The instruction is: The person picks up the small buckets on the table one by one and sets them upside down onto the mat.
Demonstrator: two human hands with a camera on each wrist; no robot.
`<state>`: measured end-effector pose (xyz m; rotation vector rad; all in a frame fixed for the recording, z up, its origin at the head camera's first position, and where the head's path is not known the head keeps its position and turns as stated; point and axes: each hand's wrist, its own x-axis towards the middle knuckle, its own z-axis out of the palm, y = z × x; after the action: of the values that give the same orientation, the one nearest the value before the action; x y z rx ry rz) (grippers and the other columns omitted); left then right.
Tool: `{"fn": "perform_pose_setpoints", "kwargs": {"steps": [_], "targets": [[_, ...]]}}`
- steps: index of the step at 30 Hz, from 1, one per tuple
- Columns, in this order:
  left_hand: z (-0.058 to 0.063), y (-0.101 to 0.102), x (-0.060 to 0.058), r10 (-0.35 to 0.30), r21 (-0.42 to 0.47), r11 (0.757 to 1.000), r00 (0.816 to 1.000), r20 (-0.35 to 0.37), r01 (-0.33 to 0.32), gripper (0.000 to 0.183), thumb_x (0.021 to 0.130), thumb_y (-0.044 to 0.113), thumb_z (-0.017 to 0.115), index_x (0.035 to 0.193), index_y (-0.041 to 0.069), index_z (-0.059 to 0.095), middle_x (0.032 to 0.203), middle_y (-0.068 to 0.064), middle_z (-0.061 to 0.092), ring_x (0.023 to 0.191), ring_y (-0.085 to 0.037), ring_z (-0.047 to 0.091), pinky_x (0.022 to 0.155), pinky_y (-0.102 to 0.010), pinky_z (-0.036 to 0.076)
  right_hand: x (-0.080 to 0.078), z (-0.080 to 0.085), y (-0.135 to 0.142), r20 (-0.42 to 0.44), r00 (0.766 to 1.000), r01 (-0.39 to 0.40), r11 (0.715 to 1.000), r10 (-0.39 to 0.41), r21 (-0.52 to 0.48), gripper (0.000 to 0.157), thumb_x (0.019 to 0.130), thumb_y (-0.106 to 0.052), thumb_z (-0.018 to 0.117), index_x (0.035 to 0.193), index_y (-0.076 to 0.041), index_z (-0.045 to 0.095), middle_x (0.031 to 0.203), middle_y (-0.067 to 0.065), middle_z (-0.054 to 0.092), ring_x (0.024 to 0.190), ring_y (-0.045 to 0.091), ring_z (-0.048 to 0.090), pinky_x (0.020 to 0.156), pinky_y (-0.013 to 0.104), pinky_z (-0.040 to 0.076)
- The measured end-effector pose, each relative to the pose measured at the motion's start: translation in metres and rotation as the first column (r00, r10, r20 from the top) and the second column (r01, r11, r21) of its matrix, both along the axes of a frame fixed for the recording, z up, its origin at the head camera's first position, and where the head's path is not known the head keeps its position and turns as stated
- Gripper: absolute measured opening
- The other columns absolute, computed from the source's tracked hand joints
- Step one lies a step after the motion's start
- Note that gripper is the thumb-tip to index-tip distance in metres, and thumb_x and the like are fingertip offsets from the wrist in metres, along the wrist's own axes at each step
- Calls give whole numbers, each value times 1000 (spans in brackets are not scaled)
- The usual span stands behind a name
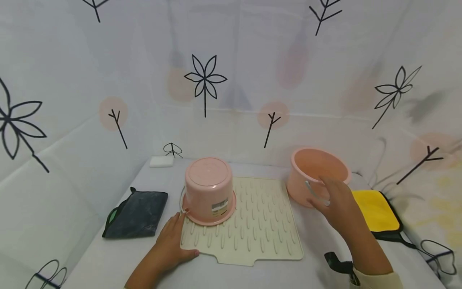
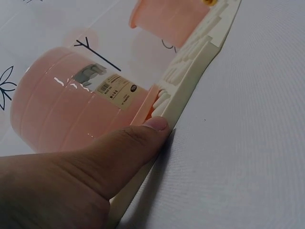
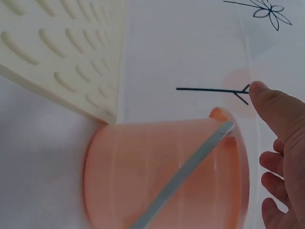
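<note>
A pink bucket (image 1: 208, 192) stands upside down on the left part of a cream ridged draining board (image 1: 267, 224). At the board's front left corner is my left hand (image 1: 173, 245), its fingers along the left side and its thumb (image 2: 143, 136) pressed to the front edge. A second pink bucket (image 1: 303, 186) stands upright just right of the board, its grey handle (image 3: 186, 171) hanging down the side. My right hand (image 1: 337, 204) hovers at that bucket's rim with the thumb apart from the other fingers. In the right wrist view it grips nothing.
A folded dark cloth pouch (image 1: 138, 214) lies left of the board. On the right is a yellow pot holder with black trim (image 1: 377, 210). A small white block (image 1: 161, 161) sits at the back left. Patterned white fabric (image 1: 234, 80) hangs behind the table.
</note>
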<state>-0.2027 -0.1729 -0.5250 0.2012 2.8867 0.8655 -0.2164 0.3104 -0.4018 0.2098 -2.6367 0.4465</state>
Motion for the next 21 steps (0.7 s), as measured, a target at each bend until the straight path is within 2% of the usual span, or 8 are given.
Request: {"fn": "perform_pose_setpoints", "kwargs": {"steps": [2, 7, 12, 14, 16, 19, 21], "targets": [[2, -1, 0, 0, -1, 1000, 1000, -6, 0, 140, 61, 64, 95, 166, 5, 22, 168, -30, 24, 155, -54, 22, 121, -69, 25, -9, 2, 2, 14, 1000, -9, 1000, 9, 24, 79, 87, -29, 87, 148, 5, 48, 135, 30, 56, 120, 48, 53, 98, 69, 49], [3, -1, 0, -2, 7, 1000, 1000, -8, 2, 138, 62, 63, 95, 165, 5, 24, 167, -30, 25, 154, -54, 22, 121, -70, 25, -30, 5, 9, 88, 995, -47, 995, 39, 93, 85, 91, -39, 81, 152, 6, 41, 141, 30, 52, 124, 47, 51, 102, 67, 48], [2, 1, 1, 2, 17, 1000, 1000, 6, -2, 139, 61, 63, 96, 166, 6, 23, 167, -30, 25, 154, -55, 22, 121, -70, 25, -51, 2, 15, 7, 996, -86, 979, 86, 186, 79, 88, -38, 85, 143, 7, 49, 132, 28, 59, 116, 44, 57, 98, 62, 52], [2, 1, 1, 6, 17, 1000, 1000, 12, -6, 139, 61, 62, 96, 165, 6, 23, 167, -30, 25, 154, -54, 22, 121, -70, 25, -59, -1, 16, 19, 997, -82, 973, 80, 217, 70, 88, -42, 84, 130, 6, 57, 117, 24, 64, 102, 39, 61, 91, 58, 56], [2, 1, 2, 10, 22, 1000, 1000, 19, -11, 139, 61, 61, 96, 165, 5, 24, 167, -30, 24, 154, -54, 21, 121, -70, 24, -64, -2, 17, 102, 994, -66, 968, 42, 241, 59, 89, -49, 81, 114, 2, 65, 94, 17, 66, 83, 31, 62, 76, 49, 58], [4, 1, 3, 10, 29, 1000, 1000, 21, -11, 138, 61, 60, 96, 165, 3, 24, 167, -31, 25, 154, -55, 22, 120, -71, 25, -69, -2, 17, 250, 968, -53, 951, -26, 305, 51, 92, -57, 74, 91, -7, 66, 63, 4, 52, 56, 19, 50, 55, 34, 46], [5, 1, 3, 11, 27, 1000, 1000, 18, -11, 138, 61, 61, 96, 165, 3, 24, 167, -31, 25, 154, -55, 22, 120, -71, 25, -71, 1, 16, 318, 947, -53, 945, -56, 323, 47, 95, -58, 70, 86, -12, 66, 56, 0, 47, 50, 16, 47, 51, 30, 40]]}}
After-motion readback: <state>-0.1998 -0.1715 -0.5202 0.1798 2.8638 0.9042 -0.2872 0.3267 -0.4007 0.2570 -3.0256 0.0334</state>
